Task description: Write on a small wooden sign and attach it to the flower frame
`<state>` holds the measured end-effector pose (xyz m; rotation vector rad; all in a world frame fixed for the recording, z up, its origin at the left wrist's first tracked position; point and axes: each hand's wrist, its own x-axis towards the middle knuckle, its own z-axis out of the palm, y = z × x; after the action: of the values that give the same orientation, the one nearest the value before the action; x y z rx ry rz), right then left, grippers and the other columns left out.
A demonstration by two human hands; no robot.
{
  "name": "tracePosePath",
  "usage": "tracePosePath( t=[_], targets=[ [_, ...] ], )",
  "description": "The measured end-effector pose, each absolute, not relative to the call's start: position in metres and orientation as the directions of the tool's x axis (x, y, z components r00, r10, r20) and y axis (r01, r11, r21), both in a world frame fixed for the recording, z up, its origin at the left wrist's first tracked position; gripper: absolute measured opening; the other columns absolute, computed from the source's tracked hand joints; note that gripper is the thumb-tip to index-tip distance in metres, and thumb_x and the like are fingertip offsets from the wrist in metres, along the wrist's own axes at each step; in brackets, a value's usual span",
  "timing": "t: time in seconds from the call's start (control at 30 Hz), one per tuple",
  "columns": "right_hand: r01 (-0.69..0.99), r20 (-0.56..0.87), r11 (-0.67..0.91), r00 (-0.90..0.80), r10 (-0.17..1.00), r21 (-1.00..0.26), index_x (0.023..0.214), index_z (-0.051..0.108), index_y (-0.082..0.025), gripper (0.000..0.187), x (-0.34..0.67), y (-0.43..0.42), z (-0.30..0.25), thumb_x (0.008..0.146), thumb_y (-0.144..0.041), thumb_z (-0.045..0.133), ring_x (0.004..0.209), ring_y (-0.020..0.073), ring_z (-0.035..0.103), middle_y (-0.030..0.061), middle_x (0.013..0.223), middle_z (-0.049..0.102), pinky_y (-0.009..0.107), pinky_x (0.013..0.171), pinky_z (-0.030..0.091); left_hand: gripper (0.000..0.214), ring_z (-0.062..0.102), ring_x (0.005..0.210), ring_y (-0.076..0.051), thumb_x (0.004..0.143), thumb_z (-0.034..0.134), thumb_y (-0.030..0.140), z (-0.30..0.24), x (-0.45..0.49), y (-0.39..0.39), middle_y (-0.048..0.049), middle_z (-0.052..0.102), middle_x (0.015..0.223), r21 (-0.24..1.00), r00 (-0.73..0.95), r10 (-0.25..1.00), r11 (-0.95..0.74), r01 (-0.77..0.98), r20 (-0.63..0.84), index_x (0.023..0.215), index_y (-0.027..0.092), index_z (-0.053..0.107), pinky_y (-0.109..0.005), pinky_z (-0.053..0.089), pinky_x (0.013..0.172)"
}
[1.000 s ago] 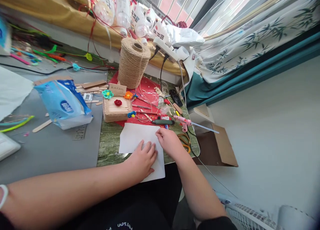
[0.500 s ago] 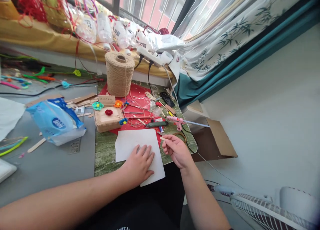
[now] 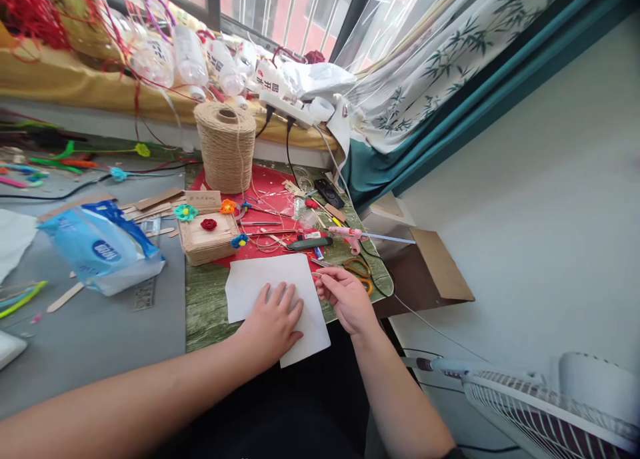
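My left hand (image 3: 273, 318) lies flat with fingers spread on a white sheet of paper (image 3: 253, 279) at the near edge of the green table (image 3: 203, 309). Just right of the sheet, my right hand (image 3: 343, 296) is lifted with its fingers pinched on something thin that I cannot make out. Orange-handled scissors (image 3: 361, 272) lie just beyond that hand. Behind the paper, a pink glue gun (image 3: 350, 234) and a dark utility knife (image 3: 310, 244) rest on a red mat (image 3: 273, 192).
A big spool of jute twine (image 3: 225, 146) stands at the back, with a small twine-wrapped box (image 3: 205, 240) bearing little flowers in front. A blue wet-wipe pack (image 3: 100, 249) lies left on the grey mat. An open cardboard box (image 3: 425, 272) and a white fan (image 3: 540, 412) are on the right.
My right hand came off the paper's right edge and now hovers beside it with fingers pinched. The left hand stayed flat on the sheet. The view shifted rightward.
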<state>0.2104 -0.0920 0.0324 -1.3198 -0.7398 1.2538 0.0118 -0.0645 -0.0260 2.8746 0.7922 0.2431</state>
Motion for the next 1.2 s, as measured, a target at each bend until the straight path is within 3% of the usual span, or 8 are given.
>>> tracePosePath(
  t=[0.1,0.2,0.3,0.37,0.63,0.73,1.0,1.2],
  targets=[
    [-0.073,-0.203,-0.19,0.294,0.934,-0.979,0.103,0.078,-0.019,0.026,0.208,-0.083,0.016,0.087,-0.038,0.078,0.07,0.0147,0.066,0.0035,0.085,0.073,0.028,0.068,0.056,0.066,0.043,0.144,-0.045,0.096,0.052,0.062,-0.026,0.012,-0.064,-0.0229,0.048,0.158,0.191,0.851,0.515,-0.85,0.491,0.104,0.146,0.019,0.058,-0.067,0.031,0.115],
    [0.332,-0.049,-0.143,0.276,0.96,-0.932,0.102,0.077,-0.019,0.019,0.207,-0.071,0.002,0.094,-0.035,0.069,0.075,0.017,0.068,0.0057,0.094,0.074,0.031,0.073,0.057,0.068,0.043,0.144,-0.045,0.095,0.054,0.062,-0.025,0.013,-0.064,-0.0233,0.049,0.158,0.195,0.85,0.517,-0.848,0.493,0.097,0.147,0.018,0.058,-0.067,0.032,0.114],
    [0.732,0.063,-0.048,0.123,0.99,-0.68,0.104,0.075,-0.019,0.015,0.207,-0.062,-0.003,0.098,-0.022,0.061,0.095,0.0195,0.07,0.0084,0.106,0.074,0.032,0.09,0.055,0.068,0.043,0.144,-0.045,0.095,0.055,0.062,-0.025,0.013,-0.064,-0.0241,0.049,0.157,0.202,0.853,0.514,-0.849,0.489,0.092,0.146,0.017,0.059,-0.068,0.032,0.114],
    [0.857,0.053,-0.007,0.04,0.998,-0.515,0.101,0.073,-0.018,0.013,0.207,-0.059,-0.003,0.099,-0.018,0.06,0.101,0.0205,0.068,0.0092,0.104,0.073,0.031,0.095,0.051,0.067,0.043,0.144,-0.046,0.096,0.055,0.061,-0.025,0.012,-0.064,-0.0246,0.048,0.158,0.206,0.854,0.512,-0.849,0.487,0.092,0.145,0.017,0.059,-0.068,0.031,0.114],
    [0.936,-0.103,-0.008,-0.031,0.994,-0.351,0.1,0.066,-0.021,0.009,0.199,-0.063,0.001,0.1,-0.021,0.057,0.079,0.0186,0.065,0.0033,0.087,0.072,0.026,0.071,0.042,0.069,0.042,0.145,-0.046,0.094,0.058,0.061,-0.029,0.013,-0.065,-0.0247,0.046,0.16,0.222,0.854,0.512,-0.847,0.483,0.095,0.146,0.015,0.058,-0.069,0.03,0.115],
    [0.955,-0.139,-0.009,-0.033,0.99,-0.296,0.101,0.064,-0.021,0.009,0.196,-0.057,0.002,0.101,-0.022,0.055,0.079,0.0186,0.065,0.0035,0.086,0.072,0.025,0.07,0.04,0.068,0.042,0.145,-0.047,0.094,0.058,0.059,-0.03,0.013,-0.065,-0.0251,0.046,0.159,0.219,0.859,0.502,-0.854,0.473,0.1,0.145,0.014,0.058,-0.07,0.03,0.115],
    [0.956,-0.25,0.0,-0.077,0.965,-0.293,0.093,0.062,-0.021,0.006,0.205,-0.054,0.015,0.098,-0.02,0.058,0.077,0.0183,0.066,0.0033,0.084,0.073,0.026,0.069,0.04,0.067,0.04,0.146,-0.048,0.095,0.058,0.058,-0.027,0.015,-0.066,-0.0258,0.045,0.16,0.238,0.856,0.515,-0.838,0.491,0.05,0.146,0.015,0.059,-0.073,0.03,0.115],
    [0.948,-0.122,-0.005,-0.036,0.992,-0.319,0.101,0.062,-0.019,0.011,0.202,-0.032,0.013,0.104,-0.023,0.052,0.089,0.0201,0.069,0.0071,0.096,0.074,0.027,0.077,0.044,0.068,0.04,0.146,-0.048,0.095,0.057,0.058,-0.031,0.015,-0.067,-0.0259,0.045,0.159,0.239,0.85,0.523,-0.835,0.496,0.063,0.147,0.016,0.057,-0.073,0.029,0.114]
  ],
)
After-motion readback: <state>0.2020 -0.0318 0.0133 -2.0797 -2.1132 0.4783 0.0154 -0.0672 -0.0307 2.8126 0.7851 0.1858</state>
